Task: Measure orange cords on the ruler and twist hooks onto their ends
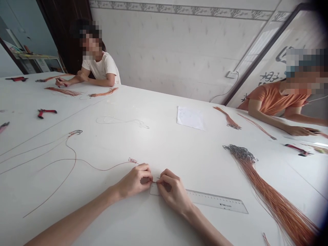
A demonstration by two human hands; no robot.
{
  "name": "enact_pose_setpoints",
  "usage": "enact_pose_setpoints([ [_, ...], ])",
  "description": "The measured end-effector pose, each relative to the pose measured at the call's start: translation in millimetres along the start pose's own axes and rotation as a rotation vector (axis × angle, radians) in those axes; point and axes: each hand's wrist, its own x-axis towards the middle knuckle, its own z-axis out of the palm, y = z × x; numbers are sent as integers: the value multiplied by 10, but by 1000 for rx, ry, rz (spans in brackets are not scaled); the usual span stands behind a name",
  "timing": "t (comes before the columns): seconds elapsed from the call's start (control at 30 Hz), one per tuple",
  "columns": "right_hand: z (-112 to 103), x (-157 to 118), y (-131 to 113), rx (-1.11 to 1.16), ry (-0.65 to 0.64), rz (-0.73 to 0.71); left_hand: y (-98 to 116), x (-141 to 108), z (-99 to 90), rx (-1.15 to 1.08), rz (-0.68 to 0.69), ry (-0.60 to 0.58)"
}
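Note:
My left hand [139, 179] is closed in a pinch on a thin reddish-brown cord [110, 169]. A small coiled piece [132, 160] lies on that cord just beyond the fingers. My right hand [171, 186] pinches too, close beside the left, and a short stretch of cord shows between the fingertips. A tiny dark tip stands out above the right fingers. Under both hands lies a clear ruler [217, 200], its left end near the fingertips and its middle hidden by the right hand. Left of them, more cords end in dark metal hooks [76, 132].
A large bundle of cords with hooks [266, 184] lies at right. Red-handled pliers [46, 112] lie at left, another pair [298, 149] at right. A paper sheet [191, 118] is mid-table. One person [101, 70] sits far left, another [274, 99] far right.

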Motion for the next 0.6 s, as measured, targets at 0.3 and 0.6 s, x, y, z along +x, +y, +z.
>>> enact_pose_setpoints([
  [0.3, -4, -8, -3, 2, 5, 9, -32, -4, -7, 30, 50, 16],
  [0.6, 3, -10, -12, -31, 16, -17, -32, 0, -2, 18, 28, 0],
])
